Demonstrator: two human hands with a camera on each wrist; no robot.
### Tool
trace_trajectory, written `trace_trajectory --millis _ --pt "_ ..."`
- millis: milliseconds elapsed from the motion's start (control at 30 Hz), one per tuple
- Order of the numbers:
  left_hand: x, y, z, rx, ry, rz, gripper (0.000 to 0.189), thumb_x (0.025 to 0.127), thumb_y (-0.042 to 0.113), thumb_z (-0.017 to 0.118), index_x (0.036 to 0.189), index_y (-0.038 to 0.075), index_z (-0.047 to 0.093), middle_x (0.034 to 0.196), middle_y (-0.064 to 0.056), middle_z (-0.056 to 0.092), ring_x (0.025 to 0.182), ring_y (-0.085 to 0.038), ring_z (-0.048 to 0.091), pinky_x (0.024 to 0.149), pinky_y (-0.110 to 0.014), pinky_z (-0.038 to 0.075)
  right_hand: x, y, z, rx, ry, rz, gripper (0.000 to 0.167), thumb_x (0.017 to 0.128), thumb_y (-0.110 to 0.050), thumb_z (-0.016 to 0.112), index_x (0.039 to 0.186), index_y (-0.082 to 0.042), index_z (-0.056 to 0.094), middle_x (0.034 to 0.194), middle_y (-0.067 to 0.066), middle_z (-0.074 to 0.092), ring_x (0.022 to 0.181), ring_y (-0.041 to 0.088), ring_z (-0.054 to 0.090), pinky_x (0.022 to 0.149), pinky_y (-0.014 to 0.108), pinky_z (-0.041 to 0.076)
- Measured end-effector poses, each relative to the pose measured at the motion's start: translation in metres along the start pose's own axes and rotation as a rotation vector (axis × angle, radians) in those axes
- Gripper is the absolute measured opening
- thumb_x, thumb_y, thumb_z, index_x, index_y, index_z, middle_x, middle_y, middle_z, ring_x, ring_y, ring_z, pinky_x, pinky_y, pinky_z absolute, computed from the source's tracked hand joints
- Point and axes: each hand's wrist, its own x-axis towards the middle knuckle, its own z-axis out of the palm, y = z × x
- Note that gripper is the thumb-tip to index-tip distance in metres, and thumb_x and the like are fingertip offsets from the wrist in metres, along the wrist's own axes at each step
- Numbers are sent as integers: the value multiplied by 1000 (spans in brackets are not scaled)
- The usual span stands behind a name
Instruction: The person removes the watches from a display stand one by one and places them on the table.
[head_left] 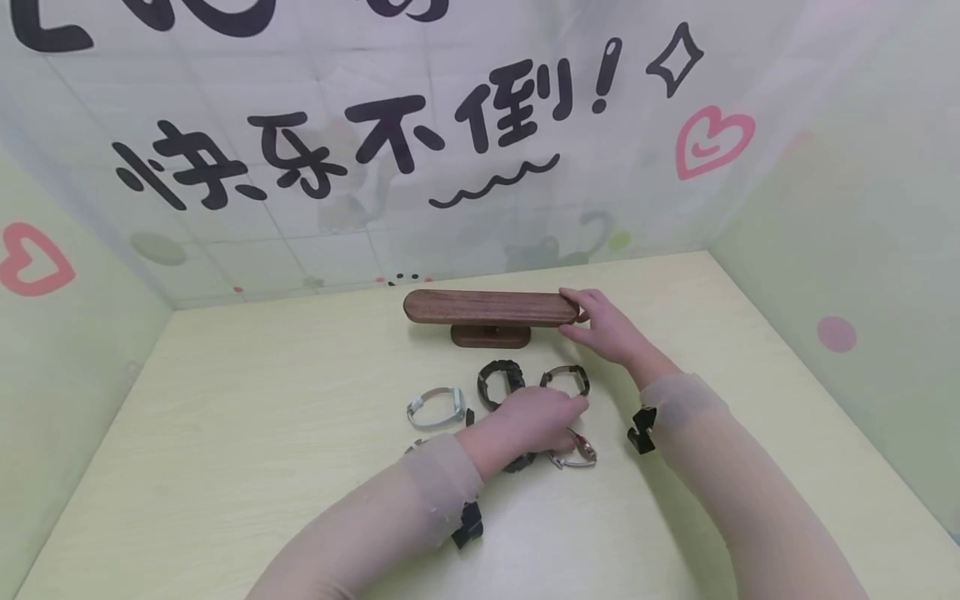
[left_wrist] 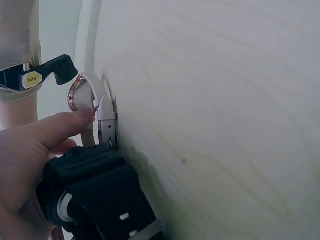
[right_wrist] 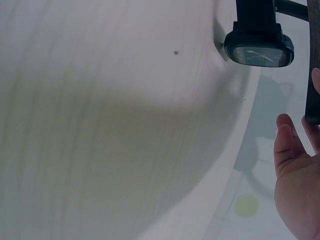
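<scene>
A dark wooden watch stand [head_left: 487,308], a long bar on an oval foot, stands at the back. My right hand [head_left: 607,329] grips the bar's right end, fingers at the upper edge and thumb at the lower. In the middle of the watches, my left hand [head_left: 528,417] reaches rightward, palm down. Its thumb [left_wrist: 65,127] lies at the case of a rose-gold wristwatch [left_wrist: 71,95] with a pale strap; the other fingers are largely hidden. Under that hand sits a bulky black wristwatch [left_wrist: 95,175]. A slim dark-strapped wristwatch [head_left: 582,382] stands just beyond the left fingertips.
A light-blue wristwatch [head_left: 459,404] and a chunky black wristwatch [head_left: 514,380] stand left of and behind the left hand. The left forearm partly covers another watch. A printed cloth wall [head_left: 337,242] rises behind the pale tabletop [head_left: 262,400], with side panels left and right.
</scene>
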Motion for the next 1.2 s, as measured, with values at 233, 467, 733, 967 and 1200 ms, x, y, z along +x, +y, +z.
trace_trajectory --millis 233,467,733,967,1200 --pt "1 -1 -1 -53 20 12 41 84 37 66 118 16 55 96 1 64 85 -15 62 66 -30 52 0 0 -2 0 -3 -12 64 91 -23 63 145 -7 33 136 20 38 105 34 53 89 45 45" --pt "-3 -3 -4 -76 28 31 49 84 39 66 125 14 54 103 -1 65 91 -15 62 71 -28 53 -1 -1 -4 -2 2 -6 64 90 -21 64 145 -7 33 136 20 39 104 33 53 88 45 46" --pt "-6 -6 -6 -143 9 14 57 85 42 67 132 15 50 114 -2 62 102 -15 60 80 -28 51 -2 -3 -4 -3 -6 -8 65 90 -22 64 145 -6 33 137 20 38 105 33 54 87 45 47" --pt "-10 -10 -9 -167 29 35 59 85 42 66 134 13 48 118 -3 61 105 -15 58 86 -27 49 -8 -3 -8 6 1 -3 66 90 -21 64 145 -4 31 139 21 36 105 35 54 86 46 47" --pt "-15 -17 -9 -190 98 56 53 84 41 68 125 11 54 109 -1 65 97 -14 61 82 -26 50 -14 0 -11 4 5 7 67 91 -25 63 146 -5 30 140 21 34 107 35 54 86 46 48"
